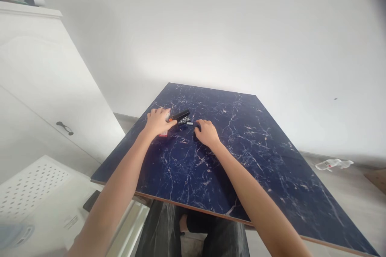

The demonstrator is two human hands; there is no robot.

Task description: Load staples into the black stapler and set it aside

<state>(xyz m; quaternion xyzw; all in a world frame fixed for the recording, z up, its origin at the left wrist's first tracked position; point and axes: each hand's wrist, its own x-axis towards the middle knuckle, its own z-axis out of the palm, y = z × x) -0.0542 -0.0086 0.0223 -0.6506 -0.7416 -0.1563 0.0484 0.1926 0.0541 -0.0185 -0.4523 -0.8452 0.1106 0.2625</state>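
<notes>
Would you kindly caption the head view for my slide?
Left hand at black stapler-like tool, right hand nearby, over a blue tabletop.

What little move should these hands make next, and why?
Perhaps ease the right hand slightly left to steady the black object: it lies slanted between both hands, and the left hand already covers part of the red-and-white item beside it.

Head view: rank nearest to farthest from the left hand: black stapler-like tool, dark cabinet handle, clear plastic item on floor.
1. Black stapler-like tool: thumb side of the left hand.
2. Dark cabinet handle: left side.
3. Clear plastic item: right, floor.
</notes>
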